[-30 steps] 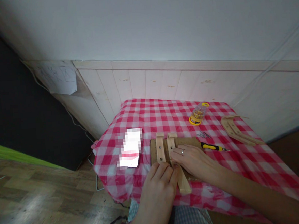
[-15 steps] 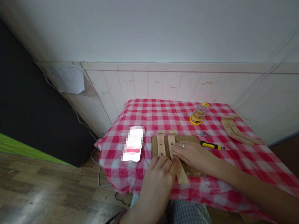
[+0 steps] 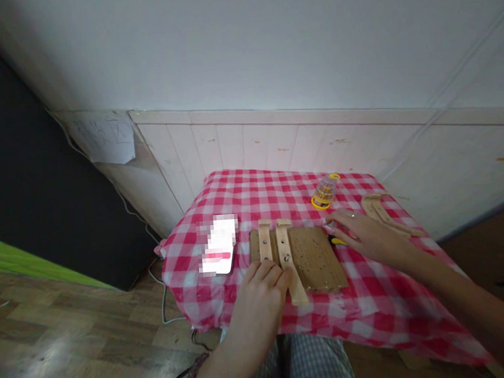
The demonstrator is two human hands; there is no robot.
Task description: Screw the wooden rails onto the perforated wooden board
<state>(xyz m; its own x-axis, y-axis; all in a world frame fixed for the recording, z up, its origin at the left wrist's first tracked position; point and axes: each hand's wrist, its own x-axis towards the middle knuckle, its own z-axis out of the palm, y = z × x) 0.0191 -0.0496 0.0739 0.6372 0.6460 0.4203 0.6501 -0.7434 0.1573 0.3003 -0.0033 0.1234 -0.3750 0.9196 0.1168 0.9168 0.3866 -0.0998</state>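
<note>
My left hand [image 3: 263, 289] is closed over the near part of two pale wooden strips, its fingers pressing the right-hand strip [image 3: 284, 247] against a brown wooden board [image 3: 317, 259]. A screw stands in that strip's lower hole, just beyond my fingers. Beside it, the left-hand strip [image 3: 264, 237] shows a screw head in its upper hole; its near end is under my hand. My right hand [image 3: 356, 233] is off the board, fingers apart and reaching down over the loose screws [image 3: 333, 227]. The yellow-and-black screwdriver [image 3: 337, 240] is mostly hidden beneath this hand.
A phone [image 3: 219, 246] with a blurred screen lies left of the board. Behind stands a clear, yellow-rimmed bit container [image 3: 325, 192]. More curved wooden strips [image 3: 378, 210] lie at the right edge of the checked tablecloth [image 3: 260, 188]. A wall borders the far side.
My right hand has left the right-hand strip and moved right to the loose screws, uncovering a screw in the strip's lower hole. My left hand keeps its place on the strips.
</note>
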